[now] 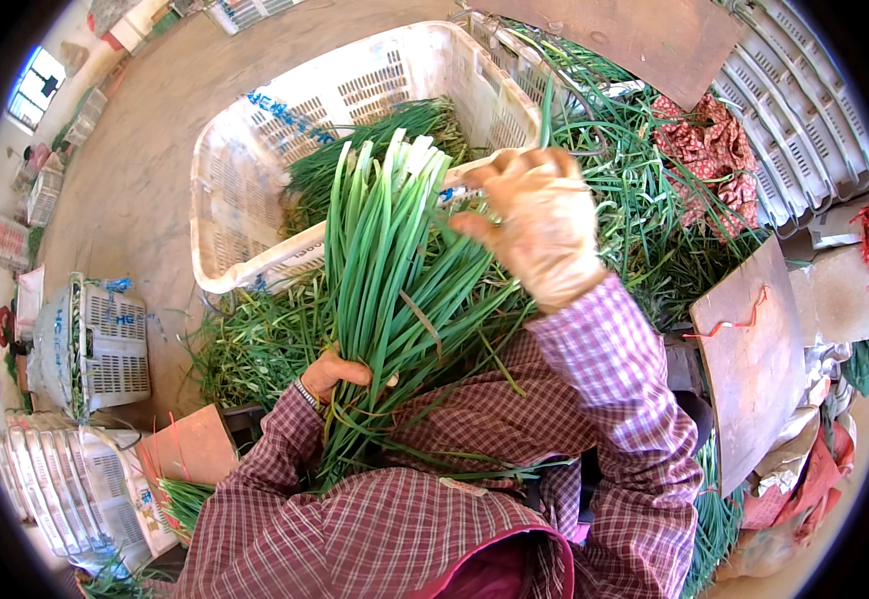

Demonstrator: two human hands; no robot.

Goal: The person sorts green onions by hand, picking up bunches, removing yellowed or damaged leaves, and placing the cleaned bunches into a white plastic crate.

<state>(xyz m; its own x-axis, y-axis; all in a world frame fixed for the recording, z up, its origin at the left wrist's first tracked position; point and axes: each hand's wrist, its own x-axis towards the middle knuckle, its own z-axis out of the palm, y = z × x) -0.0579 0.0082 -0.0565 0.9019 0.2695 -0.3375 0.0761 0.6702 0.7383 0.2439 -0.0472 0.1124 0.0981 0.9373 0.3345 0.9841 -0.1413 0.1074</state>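
Note:
My left hand (331,373) is closed round a thick bunch of garlic chives (379,260), thumb across the leaves. The pale cut ends point up and away from me, and the long green leaves hang down over my lap. My right hand (544,225), in a pale stained glove, is raised to the right of the bunch. Its fingers are bent but apart from the thumb, with nothing plainly between them. A single green leaf (546,110) stands up beyond its fingertips; I cannot tell whether it touches them.
A white plastic crate (220,215) ahead holds bundled chives (394,135). Loose leaves (260,344) are heaped around my knees and to the right. Brown boards (754,359) flank me. Stacked crates (804,100) stand at far right, more crates (115,344) at left.

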